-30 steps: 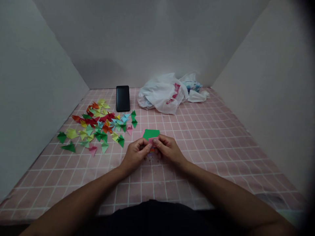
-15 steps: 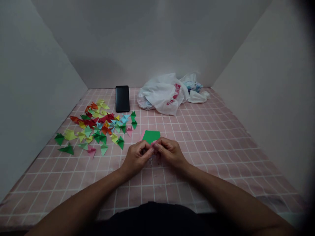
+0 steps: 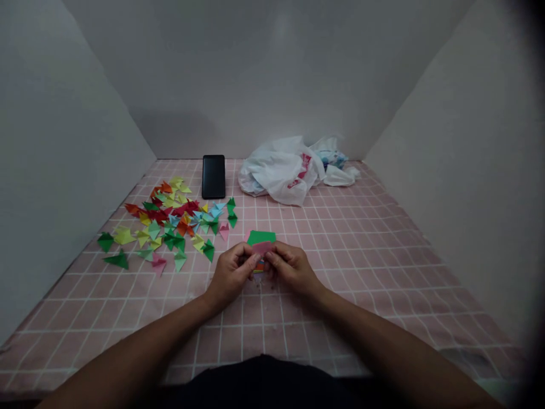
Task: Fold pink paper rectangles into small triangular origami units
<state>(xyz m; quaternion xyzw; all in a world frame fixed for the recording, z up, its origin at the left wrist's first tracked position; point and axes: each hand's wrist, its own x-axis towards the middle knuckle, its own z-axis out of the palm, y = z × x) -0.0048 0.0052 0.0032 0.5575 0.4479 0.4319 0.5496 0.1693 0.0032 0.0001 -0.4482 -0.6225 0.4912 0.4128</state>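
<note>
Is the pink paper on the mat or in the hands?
In the hands: the pink paper is pinched between the left hand and the right hand, above the pink grid mat.

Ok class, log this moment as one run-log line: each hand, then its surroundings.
left hand: pinches pink paper | right hand: pinches same sheet | behind: green paper | left of hands: folded paper triangles | far: black phone

Bare forearms [image 3: 128, 346] & hands [image 3: 232, 275], blk torso garment [image 3: 264, 378]
</note>
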